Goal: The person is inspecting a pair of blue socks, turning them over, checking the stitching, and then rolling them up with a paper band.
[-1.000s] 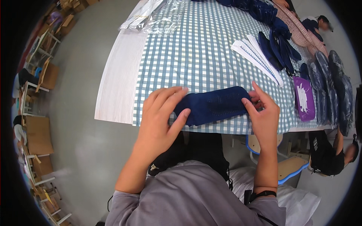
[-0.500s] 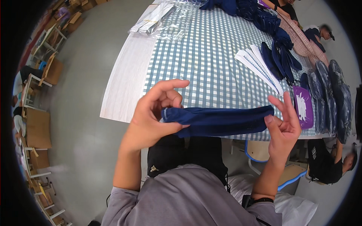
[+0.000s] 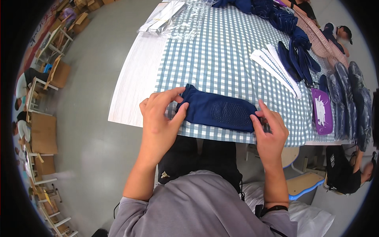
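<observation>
A navy sock [image 3: 219, 108] with a dotted grip patch lies flat along the near edge of the checked tablecloth [image 3: 221, 59]. Its cuff end is pinched between the thumb and fingers of my left hand [image 3: 162, 112]. At the other end, my right hand [image 3: 272, 130] grips the sock between thumb and forefinger. Farther right on the cloth are white printed card strips [image 3: 274, 71] in a fan, and loose navy socks [image 3: 294, 63] lie beside them.
Clear plastic bags [image 3: 183, 25] and white cards are at the far left. A purple tray [image 3: 322, 112] stands right, beside bagged navy socks [image 3: 361, 102]. A pink basket [image 3: 316, 37] and more bundled socks line the far right. Other people sit around the room; a stool [image 3: 304, 183] stands below.
Both hands have lowered the sock from the air onto the tablecloth. It has turned so its dotted patch shows, and my right hand has come closer to the left.
</observation>
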`<act>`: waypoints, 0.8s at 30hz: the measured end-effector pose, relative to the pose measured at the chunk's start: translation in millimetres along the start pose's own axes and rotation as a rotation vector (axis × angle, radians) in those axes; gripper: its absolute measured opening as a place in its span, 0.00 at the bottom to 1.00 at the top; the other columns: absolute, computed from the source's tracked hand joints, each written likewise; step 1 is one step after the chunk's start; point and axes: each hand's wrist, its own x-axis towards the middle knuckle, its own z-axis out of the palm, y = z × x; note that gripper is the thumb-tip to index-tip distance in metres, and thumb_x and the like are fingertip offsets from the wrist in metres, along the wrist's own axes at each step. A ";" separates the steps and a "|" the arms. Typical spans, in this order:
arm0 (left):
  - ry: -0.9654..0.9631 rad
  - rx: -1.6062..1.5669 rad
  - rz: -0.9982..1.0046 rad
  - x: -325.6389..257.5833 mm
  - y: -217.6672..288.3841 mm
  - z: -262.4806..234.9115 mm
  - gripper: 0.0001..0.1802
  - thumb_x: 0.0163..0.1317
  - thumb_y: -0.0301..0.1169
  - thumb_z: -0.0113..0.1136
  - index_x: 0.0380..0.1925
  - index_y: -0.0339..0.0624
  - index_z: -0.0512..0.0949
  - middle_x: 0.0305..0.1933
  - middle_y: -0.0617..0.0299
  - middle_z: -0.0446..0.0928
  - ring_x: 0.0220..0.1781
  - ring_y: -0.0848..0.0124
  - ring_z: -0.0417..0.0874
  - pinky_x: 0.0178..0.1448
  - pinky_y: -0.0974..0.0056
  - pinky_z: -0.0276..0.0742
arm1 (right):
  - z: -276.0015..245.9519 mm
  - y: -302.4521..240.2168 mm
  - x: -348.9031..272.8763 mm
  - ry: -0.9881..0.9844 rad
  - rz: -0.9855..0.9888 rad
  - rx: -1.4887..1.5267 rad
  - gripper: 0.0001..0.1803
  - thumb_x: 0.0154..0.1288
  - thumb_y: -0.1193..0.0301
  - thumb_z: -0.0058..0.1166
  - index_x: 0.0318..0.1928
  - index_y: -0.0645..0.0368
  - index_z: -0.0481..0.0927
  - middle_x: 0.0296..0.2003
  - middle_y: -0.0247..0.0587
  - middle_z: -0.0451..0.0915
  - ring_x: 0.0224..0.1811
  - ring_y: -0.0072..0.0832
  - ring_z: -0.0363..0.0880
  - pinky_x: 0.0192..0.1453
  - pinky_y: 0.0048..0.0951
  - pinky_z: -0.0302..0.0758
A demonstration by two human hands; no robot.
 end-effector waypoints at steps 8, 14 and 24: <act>0.105 -0.988 -0.108 -0.2 -7.7 -1.4 0.33 0.68 0.12 0.64 0.72 0.40 0.68 0.50 0.63 0.72 0.46 0.80 0.81 0.47 0.73 0.78 | -7.6 -20.8 12.5 0.129 0.134 0.678 0.37 0.70 0.91 0.63 0.78 0.67 0.70 0.68 0.52 0.75 0.49 0.25 0.87 0.51 0.21 0.86; 0.062 -1.263 -0.367 5.6 -0.9 -12.0 0.45 0.57 0.07 0.71 0.75 0.38 0.66 0.58 0.58 0.75 0.50 0.75 0.85 0.52 0.70 0.88 | -18.7 -6.7 18.5 0.129 0.126 0.683 0.37 0.68 0.90 0.65 0.77 0.69 0.71 0.63 0.56 0.81 0.49 0.27 0.89 0.51 0.20 0.86; -0.278 -1.689 -0.419 -14.4 -34.4 -15.8 0.20 0.68 0.24 0.76 0.56 0.35 0.79 0.49 0.57 0.89 0.48 0.70 0.93 0.56 0.64 0.90 | -24.7 9.2 16.5 -0.020 0.366 0.925 0.38 0.68 0.84 0.69 0.76 0.73 0.71 0.48 0.46 0.90 0.37 0.11 0.82 0.38 0.12 0.74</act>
